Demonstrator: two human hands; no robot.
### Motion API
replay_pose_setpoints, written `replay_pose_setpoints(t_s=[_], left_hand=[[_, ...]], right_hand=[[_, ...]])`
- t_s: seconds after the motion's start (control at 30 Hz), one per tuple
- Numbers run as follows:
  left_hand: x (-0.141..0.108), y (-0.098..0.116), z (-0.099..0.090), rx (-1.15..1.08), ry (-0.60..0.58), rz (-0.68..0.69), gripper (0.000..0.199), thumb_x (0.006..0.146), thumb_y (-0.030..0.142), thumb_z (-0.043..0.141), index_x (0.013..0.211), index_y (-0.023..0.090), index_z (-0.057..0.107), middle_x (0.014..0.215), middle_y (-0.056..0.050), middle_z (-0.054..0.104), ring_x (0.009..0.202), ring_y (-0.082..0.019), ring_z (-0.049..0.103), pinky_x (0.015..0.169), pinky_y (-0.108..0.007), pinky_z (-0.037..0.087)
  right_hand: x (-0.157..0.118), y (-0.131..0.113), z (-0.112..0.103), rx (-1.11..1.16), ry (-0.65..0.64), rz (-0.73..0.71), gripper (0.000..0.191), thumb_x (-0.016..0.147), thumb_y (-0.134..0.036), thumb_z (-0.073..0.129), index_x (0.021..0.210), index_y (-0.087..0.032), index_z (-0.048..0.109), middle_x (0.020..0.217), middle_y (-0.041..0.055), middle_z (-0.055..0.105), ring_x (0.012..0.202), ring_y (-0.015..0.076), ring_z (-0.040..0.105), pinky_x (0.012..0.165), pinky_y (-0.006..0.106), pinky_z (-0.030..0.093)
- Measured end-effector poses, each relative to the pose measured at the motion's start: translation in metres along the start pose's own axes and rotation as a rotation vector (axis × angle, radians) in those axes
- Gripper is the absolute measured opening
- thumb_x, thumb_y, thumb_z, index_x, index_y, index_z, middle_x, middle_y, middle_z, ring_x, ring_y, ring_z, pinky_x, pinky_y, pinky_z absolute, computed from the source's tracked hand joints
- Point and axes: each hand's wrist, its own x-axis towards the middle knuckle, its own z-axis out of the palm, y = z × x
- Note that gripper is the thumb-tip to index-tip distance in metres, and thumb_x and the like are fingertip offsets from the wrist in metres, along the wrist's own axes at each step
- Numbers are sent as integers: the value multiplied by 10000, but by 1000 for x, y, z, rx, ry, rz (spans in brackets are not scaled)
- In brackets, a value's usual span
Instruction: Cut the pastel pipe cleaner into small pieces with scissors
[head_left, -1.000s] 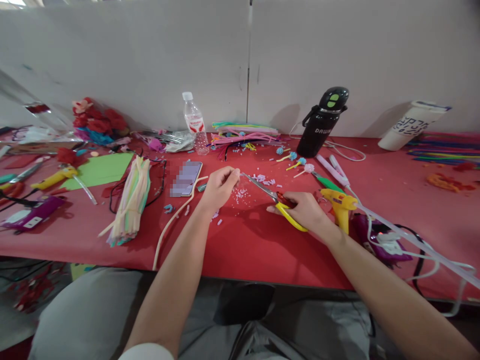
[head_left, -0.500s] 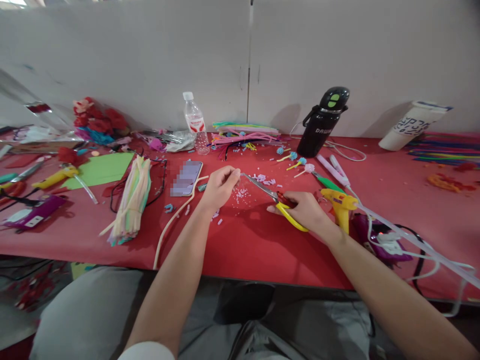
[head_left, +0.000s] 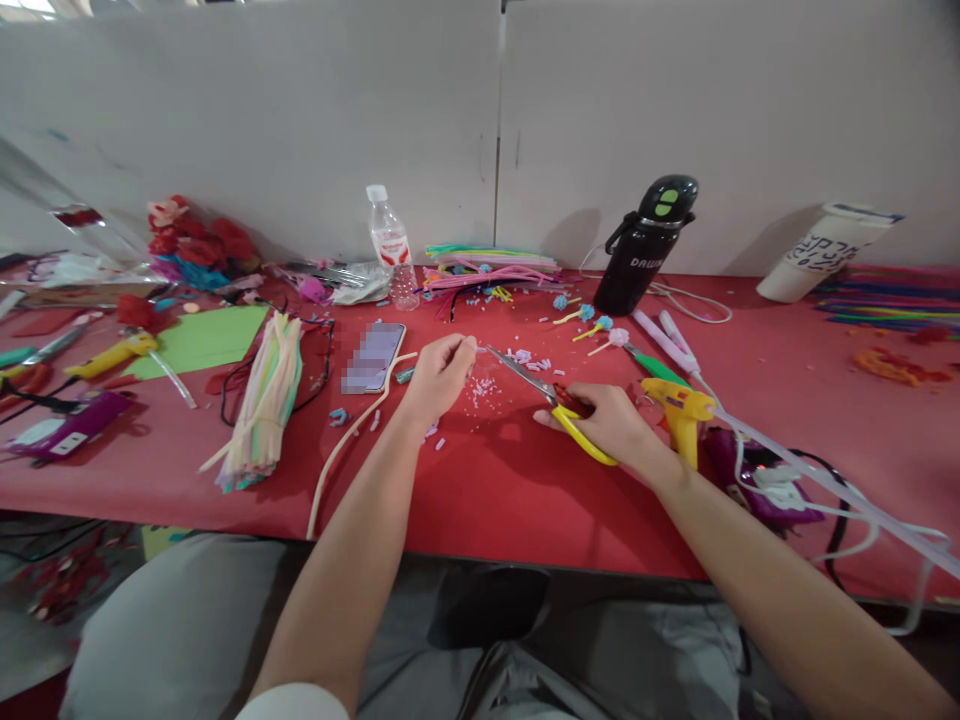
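Observation:
My right hand (head_left: pixel 600 418) is closed round the handles of a pair of yellow-and-red scissors (head_left: pixel 534 378), whose blades point up and left. At the blade tips, the fingers of my left hand (head_left: pixel 444 372) pinch a small pale lilac piece (head_left: pixel 481 349); most of it is hidden, but it looks like a bit of pipe cleaner. A slight gap separates the tips from that piece. Below lie tiny lilac clippings (head_left: pixel 482 395), and behind the blades is a small heap of cut lilac pieces (head_left: pixel 527 358). A cream pipe cleaner (head_left: pixel 341 437) lies left of my left forearm.
Left are a phone (head_left: pixel 375 357), a bundle of pipe cleaners (head_left: pixel 264 410) and green paper (head_left: pixel 199 338). Right are a yellow glue gun (head_left: pixel 681 408), a purple power strip (head_left: pixel 765 480) and a black flask (head_left: pixel 646 245). Small fluffy-headed sticks (head_left: pixel 600 325) and a plastic bottle (head_left: pixel 392 250) stand further back.
The scissor tips have drawn slightly right, away from my left fingertips, and the lilac piece shows a little more. My left hand has shifted only slightly.

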Motion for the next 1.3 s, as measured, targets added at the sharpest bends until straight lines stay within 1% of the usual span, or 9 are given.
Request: replay_pose_setpoints(t_s=[0.17, 0.27, 0.57, 0.77, 1.03, 1.3], left_hand=[[0, -2, 2, 3, 14, -24, 398, 932, 394, 435, 594, 184, 434, 529, 29, 433, 489, -100, 402, 493, -252, 291], [1, -2, 2, 9, 19, -28, 412, 934, 411, 430, 590, 185, 432, 526, 29, 430, 488, -101, 402, 492, -251, 293], [0, 1, 1, -11, -8, 30, 399, 943, 387, 435, 605, 177, 462, 554, 22, 449, 524, -103, 422, 524, -253, 317], [1, -1, 1, -45, -19, 60, 366, 935, 397, 460, 652, 171, 510, 603, 8, 495, 568, -112, 464, 550, -254, 352], [0, -2, 0, -40, -18, 46, 365, 927, 428, 465, 672, 173, 520, 625, -2, 512, 590, -121, 477, 566, -256, 370], [0, -1, 0, -27, -14, 54, 361, 930, 418, 464, 672, 172, 521, 625, -1, 512, 595, -122, 477, 568, -256, 367]], right_hand=[[0, 0, 0, -12, 13, -18, 566, 698, -632, 665, 572, -190, 334, 559, -55, 268, 543, 87, 239, 454, 229, 202], [0, 0, 0, -22, 8, -11, 561, 698, -624, 671, 576, -188, 341, 557, -55, 279, 544, 87, 240, 459, 227, 204], [0, -1, 0, -9, 4, -25, 584, 696, -662, 652, 566, -187, 339, 553, -53, 273, 542, 86, 245, 456, 226, 197], [0, 2, 0, 10, 7, -31, 570, 708, -647, 652, 571, -187, 345, 563, -52, 272, 548, 88, 242, 456, 222, 202], [0, 0, 0, 12, -6, -26, 573, 708, -649, 649, 567, -189, 338, 559, -50, 281, 543, 89, 252, 454, 228, 211], [1, 2, 1, 0, -8, -25, 570, 703, -639, 660, 565, -186, 342, 554, -54, 274, 548, 90, 237, 459, 227, 200]])
